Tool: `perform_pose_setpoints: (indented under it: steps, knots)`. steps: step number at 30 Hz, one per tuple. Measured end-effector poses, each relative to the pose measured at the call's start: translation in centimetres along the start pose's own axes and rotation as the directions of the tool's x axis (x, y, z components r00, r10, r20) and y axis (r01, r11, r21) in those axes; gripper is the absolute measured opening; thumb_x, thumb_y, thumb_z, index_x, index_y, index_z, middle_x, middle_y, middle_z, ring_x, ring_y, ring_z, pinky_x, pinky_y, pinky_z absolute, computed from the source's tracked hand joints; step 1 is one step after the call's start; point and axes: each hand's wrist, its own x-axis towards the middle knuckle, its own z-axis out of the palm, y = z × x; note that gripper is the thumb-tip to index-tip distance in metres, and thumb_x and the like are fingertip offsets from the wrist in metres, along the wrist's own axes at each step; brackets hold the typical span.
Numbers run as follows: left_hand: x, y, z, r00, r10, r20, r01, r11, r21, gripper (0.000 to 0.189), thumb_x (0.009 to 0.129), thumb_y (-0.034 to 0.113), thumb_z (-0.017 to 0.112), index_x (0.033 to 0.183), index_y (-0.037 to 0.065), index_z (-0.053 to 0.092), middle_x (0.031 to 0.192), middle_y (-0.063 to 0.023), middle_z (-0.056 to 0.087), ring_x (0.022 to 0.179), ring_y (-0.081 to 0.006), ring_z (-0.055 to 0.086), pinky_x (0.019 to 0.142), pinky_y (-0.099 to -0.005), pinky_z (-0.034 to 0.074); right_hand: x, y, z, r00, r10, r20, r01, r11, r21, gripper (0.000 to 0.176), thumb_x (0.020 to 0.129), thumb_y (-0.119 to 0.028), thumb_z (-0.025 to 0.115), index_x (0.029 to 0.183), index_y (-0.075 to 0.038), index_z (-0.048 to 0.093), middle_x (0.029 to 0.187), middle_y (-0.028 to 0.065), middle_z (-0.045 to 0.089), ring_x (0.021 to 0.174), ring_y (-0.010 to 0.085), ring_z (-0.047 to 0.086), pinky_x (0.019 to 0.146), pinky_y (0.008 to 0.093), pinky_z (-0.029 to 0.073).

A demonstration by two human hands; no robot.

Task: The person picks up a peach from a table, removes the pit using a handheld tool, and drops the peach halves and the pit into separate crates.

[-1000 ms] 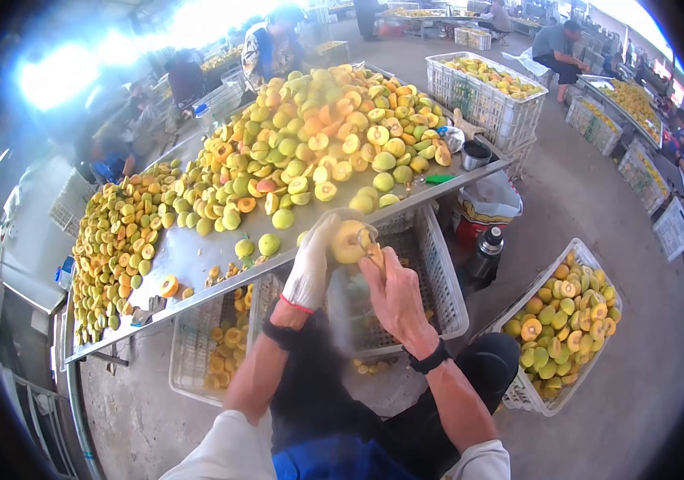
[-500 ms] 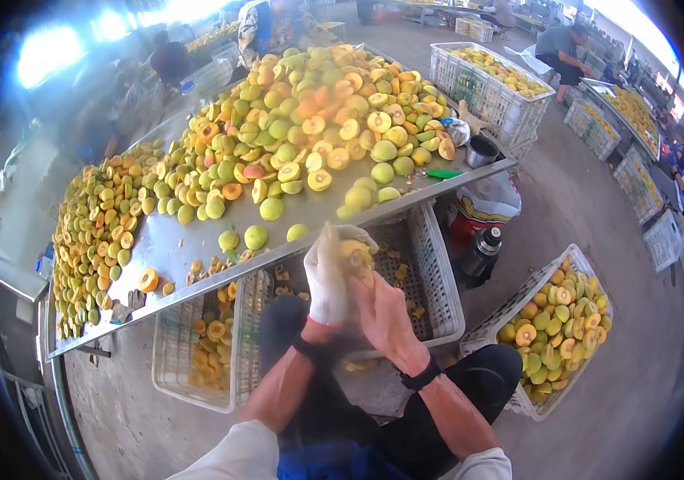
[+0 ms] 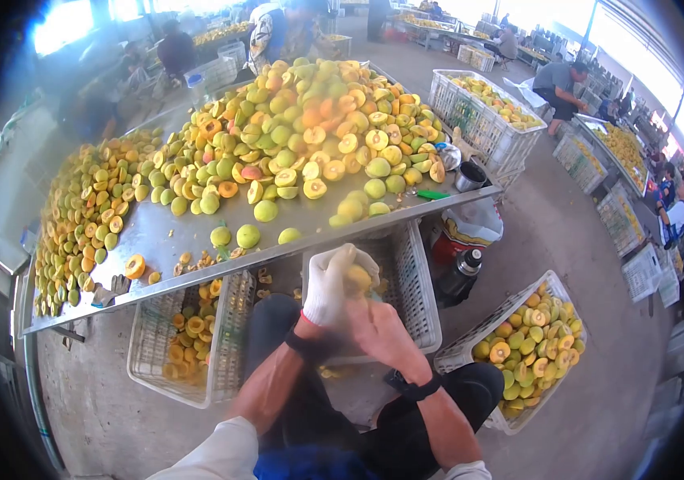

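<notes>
Bright overall; light blows out upper left and along the upper right edge. Fisheye bows straight lines, corners black. Hazy smear softens the fruit pile [image 3: 278,152] (worst at top centre). Right hand [image 3: 384,330] motion-blurred at the fingers; metal table [image 3: 168,238] shows pale sheen.

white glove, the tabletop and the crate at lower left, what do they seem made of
White glove: probably knitted cotton or similar fabric, matte, as its soft look and red-edged cuff suggest.
Tabletop: likely sheet metal, perhaps stainless steel; it is smooth grey with a soft sheen.
Crate: apparently moulded plastic, off-white and fairly dull, with regular slots through its wall.
</notes>
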Motion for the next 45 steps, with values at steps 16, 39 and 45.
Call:
perform_pose_setpoints:
  steps: [16, 39, 45]
  knots:
    - [1.0, -2.6, 0.2, 0.978, -0.199, 0.061, 0.208, 0.937, -0.279, 0.050, 0.105, 0.040, 0.046, 0.085, -0.002, 0.067, 0.075, -0.0159, 0.068, 0.062, -0.0235, 0.065, 0.056, -0.0329, 0.053, -0.5, -0.4, 0.0, 0.927, 0.341, 0.157, -0.375, 0.869, 0.324, 0.052, 0.109, -0.050, 0.048, 0.074, -0.013, 0.044, 0.059, -0.0061, 0.041, 0.042, 0.0023, 0.036, 0.037, 0.0229, 0.027]
    - [1.0, -6.3, -1.7, 0.996, 0.084, -0.017, -0.042, 0.647, 0.762, 0.038, 0.092, 0.028, 0.061, 0.123, 0.008, 0.068, 0.111, -0.0213, 0.073, 0.101, -0.0399, 0.071, 0.092, -0.0451, 0.054, -3.3, 4.2, -4.8, 0.923, -0.141, -0.357, -0.168, 0.688, -0.706, 0.040, 0.103, -0.038, 0.061, 0.093, 0.000, 0.058, 0.077, 0.0314, 0.065, 0.080, 0.0530, 0.064, 0.066, 0.0587, 0.048]
    - [-0.6, -1.1, -1.5, 0.998, -0.038, 0.054, -0.010, 0.721, 0.693, 0.040, 0.094, 0.033, 0.058, 0.123, 0.008, 0.071, 0.110, -0.0207, 0.074, 0.104, -0.0337, 0.071, 0.095, -0.0412, 0.053, -3.5, 6.3, -4.3, 0.934, -0.089, -0.346, -0.206, 0.658, -0.724, 0.035, 0.105, -0.034, 0.056, 0.101, 0.001, 0.056, 0.080, 0.0329, 0.066, 0.083, 0.0533, 0.065, 0.070, 0.0595, 0.049]
